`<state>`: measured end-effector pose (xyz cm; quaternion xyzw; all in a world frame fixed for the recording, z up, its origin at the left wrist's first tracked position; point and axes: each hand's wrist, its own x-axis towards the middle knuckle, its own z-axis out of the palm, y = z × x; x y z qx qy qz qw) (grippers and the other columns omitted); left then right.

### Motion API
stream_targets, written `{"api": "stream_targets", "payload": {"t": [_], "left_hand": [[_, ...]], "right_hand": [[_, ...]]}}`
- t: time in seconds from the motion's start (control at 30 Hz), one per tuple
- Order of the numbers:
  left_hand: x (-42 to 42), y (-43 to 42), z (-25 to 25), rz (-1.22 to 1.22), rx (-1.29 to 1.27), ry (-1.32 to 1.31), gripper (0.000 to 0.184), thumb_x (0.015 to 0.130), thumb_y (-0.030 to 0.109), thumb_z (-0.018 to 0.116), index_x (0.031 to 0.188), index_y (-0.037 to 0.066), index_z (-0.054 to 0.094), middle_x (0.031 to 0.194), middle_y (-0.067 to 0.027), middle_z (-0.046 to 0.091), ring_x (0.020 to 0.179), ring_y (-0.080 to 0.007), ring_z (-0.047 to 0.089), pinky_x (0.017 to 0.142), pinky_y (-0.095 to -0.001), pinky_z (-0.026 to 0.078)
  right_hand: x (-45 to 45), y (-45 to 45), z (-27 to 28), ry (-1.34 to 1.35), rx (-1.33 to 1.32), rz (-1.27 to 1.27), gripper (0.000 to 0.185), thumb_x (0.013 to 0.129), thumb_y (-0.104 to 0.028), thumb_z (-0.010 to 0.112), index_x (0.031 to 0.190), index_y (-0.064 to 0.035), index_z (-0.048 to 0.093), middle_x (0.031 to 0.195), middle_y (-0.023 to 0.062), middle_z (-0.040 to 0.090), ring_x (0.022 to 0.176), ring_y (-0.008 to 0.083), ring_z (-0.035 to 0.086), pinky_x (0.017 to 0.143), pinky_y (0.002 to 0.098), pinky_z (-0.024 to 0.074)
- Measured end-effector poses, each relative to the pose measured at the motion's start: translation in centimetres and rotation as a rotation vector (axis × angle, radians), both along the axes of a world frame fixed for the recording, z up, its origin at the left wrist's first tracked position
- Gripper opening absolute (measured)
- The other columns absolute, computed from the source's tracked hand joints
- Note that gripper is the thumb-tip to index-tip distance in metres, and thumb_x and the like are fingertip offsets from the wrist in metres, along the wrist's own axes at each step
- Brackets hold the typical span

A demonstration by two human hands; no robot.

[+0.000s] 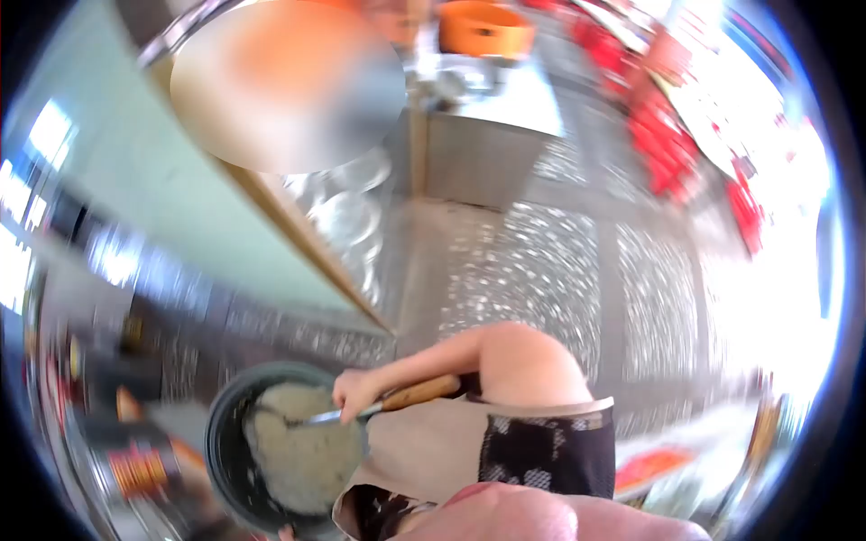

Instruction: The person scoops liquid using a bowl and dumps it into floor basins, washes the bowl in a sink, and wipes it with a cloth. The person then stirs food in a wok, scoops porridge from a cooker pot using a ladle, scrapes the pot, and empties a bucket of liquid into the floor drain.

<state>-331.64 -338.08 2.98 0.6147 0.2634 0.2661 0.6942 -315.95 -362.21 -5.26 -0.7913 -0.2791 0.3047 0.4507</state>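
A dark round tub (219, 442) at the lower left holds a pale, thick, batter-like mixture (302, 455). My right hand (354, 395) is closed around the metal shaft of a long utensil (422, 393) with a wooden handle. The handle points back towards my body. The utensil's far end dips into the mixture, so its shape is hidden. At the bottom edge, only a fingertip or two of my left hand (287, 534) show, against the tub's rim. The rest of that hand is out of view.
A pale green panel (162, 198) with a wooden edge stands beyond the tub. Further off, an orange pot (485, 29) and metal vessels (465, 83) sit on a low table (532, 104). Red items (658, 135) lie at the upper right. The speckled floor (532, 261) is blurred.
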Motion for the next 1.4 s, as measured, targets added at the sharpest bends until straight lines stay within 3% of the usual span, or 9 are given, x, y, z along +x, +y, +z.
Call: {"api": "stream_targets", "payload": {"t": [0.17, 0.23, 0.43, 0.7, 0.83, 1.03, 1.1, 1.23, 1.4], "left_hand": [[13.7, 5.1, -1.4, -0.518, -0.015, 0.067, 0.054, 0.062, 0.013, 0.055, 0.114, -0.002, 0.051, 0.110, -0.0153, 0.054, 0.098, -0.0278, 0.051, 0.087, -0.0384, 0.041], [14.3, 7.5, -2.4, -0.653, -0.019, 0.055, 0.054, 0.062, 0.013, 0.055, 0.114, -0.002, 0.051, 0.110, -0.0153, 0.054, 0.098, -0.0278, 0.051, 0.087, -0.0384, 0.041], [19.0, 13.6, -3.0, -0.948, -0.029, 0.079, 0.055, 0.062, 0.013, 0.055, 0.114, -0.002, 0.051, 0.110, -0.0152, 0.054, 0.098, -0.0276, 0.052, 0.087, -0.0382, 0.041], [29.6, 20.3, -3.3, -1.021, 0.007, 0.131, 0.055, 0.062, 0.014, 0.055, 0.114, -0.003, 0.050, 0.110, -0.0152, 0.054, 0.098, -0.0274, 0.052, 0.086, -0.0379, 0.041], [36.2, 24.0, -2.5, -1.065, 0.033, 0.131, 0.056, 0.061, 0.014, 0.055, 0.114, -0.003, 0.050, 0.110, -0.0151, 0.054, 0.098, -0.0273, 0.052, 0.086, -0.0378, 0.041], [48.2, 35.3, -3.0, -1.097, 0.038, 0.108, 0.056, 0.061, 0.014, 0.055, 0.115, -0.003, 0.050, 0.110, -0.0151, 0.054, 0.098, -0.0271, 0.052, 0.086, -0.0376, 0.042], [52.5, 39.8, -2.9, -1.103, 0.032, 0.101, 0.056, 0.061, 0.014, 0.055, 0.115, -0.003, 0.050, 0.110, -0.0150, 0.055, 0.098, -0.0271, 0.052, 0.086, -0.0375, 0.042], [61.1, 47.5, -2.1, -1.105, 0.014, 0.076, 0.057, 0.061, 0.014, 0.055, 0.115, -0.003, 0.050, 0.110, -0.0150, 0.055, 0.098, -0.0269, 0.053, 0.085, -0.0374, 0.042], [73.0, 57.4, -1.5, -1.090, 0.006, 0.038, 0.057, 0.061, 0.014, 0.055, 0.115, -0.003, 0.050, 0.111, -0.0150, 0.055, 0.098, -0.0268, 0.053, 0.085, -0.0372, 0.042]], "right_hand": [[-0.4, 7.5, 3.7, 0.097, -0.045, -0.404, 0.027, 0.055, -0.026, 0.068, 0.060, -0.0002, 0.063, 0.059, 0.0134, 0.060, 0.056, 0.0236, 0.058, 0.054, 0.0361, 0.0454], [-2.9, 11.9, 1.1, 0.093, -0.031, -0.564, 0.026, 0.053, -0.024, 0.069, 0.061, 0.0004, 0.063, 0.059, 0.0139, 0.060, 0.057, 0.0238, 0.058, 0.054, 0.0363, 0.0452], [-3.7, 19.4, 4.7, 0.141, 0.021, -0.911, 0.028, 0.054, -0.023, 0.070, 0.070, -0.0009, 0.067, 0.072, 0.0152, 0.064, 0.070, 0.0239, 0.062, 0.063, 0.0344, 0.0484], [6.0, 24.5, 3.9, 0.138, -0.021, -0.964, 0.033, 0.054, -0.027, 0.071, 0.073, -0.0002, 0.068, 0.075, 0.0162, 0.065, 0.072, 0.0263, 0.062, 0.064, 0.0347, 0.0478], [11.9, 29.0, 5.4, 0.138, -0.026, -0.951, 0.023, 0.056, -0.020, 0.068, 0.065, 0.0006, 0.065, 0.059, 0.0123, 0.061, 0.057, 0.0216, 0.059, 0.053, 0.0341, 0.0456], [22.4, 39.8, 3.0, 0.162, -0.010, -0.965, 0.025, 0.056, -0.021, 0.069, 0.067, 0.0010, 0.065, 0.063, 0.0126, 0.062, 0.060, 0.0216, 0.060, 0.055, 0.0341, 0.0454], [25.6, 44.5, 2.4, 0.136, -0.051, -1.020, 0.037, 0.054, -0.032, 0.073, 0.074, -0.0003, 0.067, 0.075, 0.0163, 0.065, 0.074, 0.0262, 0.062, 0.066, 0.0359, 0.0475], [31.8, 52.7, 3.0, 0.153, -0.059, -1.094, 0.039, 0.054, -0.032, 0.073, 0.076, -0.0004, 0.067, 0.076, 0.0154, 0.065, 0.074, 0.0260, 0.062, 0.065, 0.0355, 0.0482], [41.9, 59.6, 1.2, 0.149, -0.048, -1.153, 0.037, 0.055, -0.035, 0.074, 0.074, -0.0034, 0.068, 0.067, 0.0099, 0.064, 0.064, 0.0163, 0.060, 0.058, 0.0327, 0.0465]]}}
